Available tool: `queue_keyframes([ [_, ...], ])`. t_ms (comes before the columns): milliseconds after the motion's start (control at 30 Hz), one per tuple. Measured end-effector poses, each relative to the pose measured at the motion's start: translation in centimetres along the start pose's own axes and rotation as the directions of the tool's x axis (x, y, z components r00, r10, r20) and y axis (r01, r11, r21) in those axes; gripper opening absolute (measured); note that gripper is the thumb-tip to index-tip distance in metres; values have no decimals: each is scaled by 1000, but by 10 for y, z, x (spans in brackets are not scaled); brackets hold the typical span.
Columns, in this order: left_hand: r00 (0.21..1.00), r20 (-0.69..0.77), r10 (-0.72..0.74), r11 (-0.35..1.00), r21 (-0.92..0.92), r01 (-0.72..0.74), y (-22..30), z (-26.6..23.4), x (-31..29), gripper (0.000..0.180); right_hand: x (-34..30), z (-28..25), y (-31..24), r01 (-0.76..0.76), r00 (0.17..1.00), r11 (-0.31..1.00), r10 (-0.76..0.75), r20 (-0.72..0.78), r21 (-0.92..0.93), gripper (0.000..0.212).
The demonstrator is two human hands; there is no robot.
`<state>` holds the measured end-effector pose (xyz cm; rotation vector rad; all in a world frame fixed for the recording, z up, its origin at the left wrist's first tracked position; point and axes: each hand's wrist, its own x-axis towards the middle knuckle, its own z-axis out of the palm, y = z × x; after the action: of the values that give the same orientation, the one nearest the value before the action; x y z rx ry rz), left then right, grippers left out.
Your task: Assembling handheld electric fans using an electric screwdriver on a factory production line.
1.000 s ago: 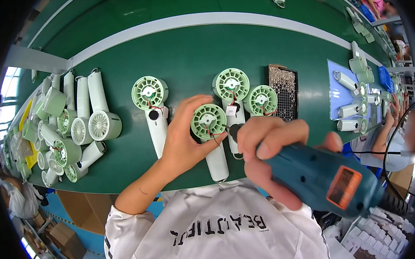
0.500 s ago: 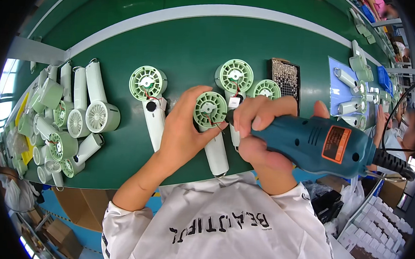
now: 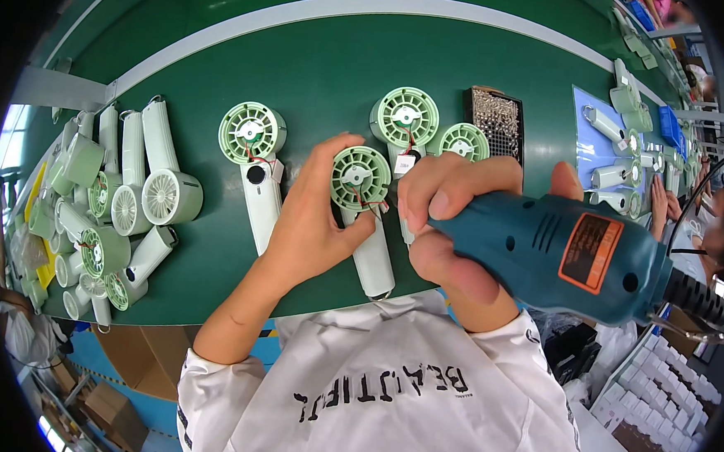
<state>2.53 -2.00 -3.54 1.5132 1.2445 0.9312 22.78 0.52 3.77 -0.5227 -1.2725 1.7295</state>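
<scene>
My left hand (image 3: 309, 214) is wrapped round the pale green head of a handheld fan (image 3: 360, 179), whose open back shows a round ribbed frame and red wires. The fan's white handle points toward me. In my right hand (image 3: 462, 220) is a dark teal electric screwdriver (image 3: 555, 253) with an orange label, held sideways; its tip is hidden behind my fingers. Just beyond the held fan lie a second open fan (image 3: 404, 117) and a third fan head (image 3: 464, 141), partly covered by my right hand. Left of my left hand rests another open fan (image 3: 252, 133) with a white handle.
A black tray of small metal screws (image 3: 494, 122) stands at the back right. Many fans and housings (image 3: 123, 203) are heaped at the left. A blue mat (image 3: 602, 158) with fan parts lies farther right, near another person's hands (image 3: 664, 203). The screwdriver's cord (image 3: 694, 292) trails right.
The held fan has shifted slightly left and toward the far side. The screwdriver's rear end has swung a little nearer to me. At the right, the other person's hands have moved.
</scene>
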Motion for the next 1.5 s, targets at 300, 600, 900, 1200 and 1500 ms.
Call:
queue_keyframes([
  [300, 998, -22, 65, 997, 54, -64, -1, -2, 4, 70, 2, 2, -4, 156, 987, 956, -141, -77, 248, 47],
  [600, 939, -136, 317, 915, 305, -265, 31, -6, 4, 70, 16, 11, 4, 755, 607, 647, -750, -263, -103, 90],
  [900, 887, 19, 461, 724, 570, -388, 36, -35, 21, 8, -13, -20, -41, 719, 555, 687, -660, -506, -107, 67],
  [1200, 942, 302, 143, 452, 827, -334, 17, -60, 75, 29, -103, -158, -19, -425, 540, 710, -300, -787, -562, 51],
  [1500, 950, -272, -150, 834, 481, 270, 56, 17, -60, 73, -118, -176, 0, -755, 513, 204, -408, -755, -623, 72],
])
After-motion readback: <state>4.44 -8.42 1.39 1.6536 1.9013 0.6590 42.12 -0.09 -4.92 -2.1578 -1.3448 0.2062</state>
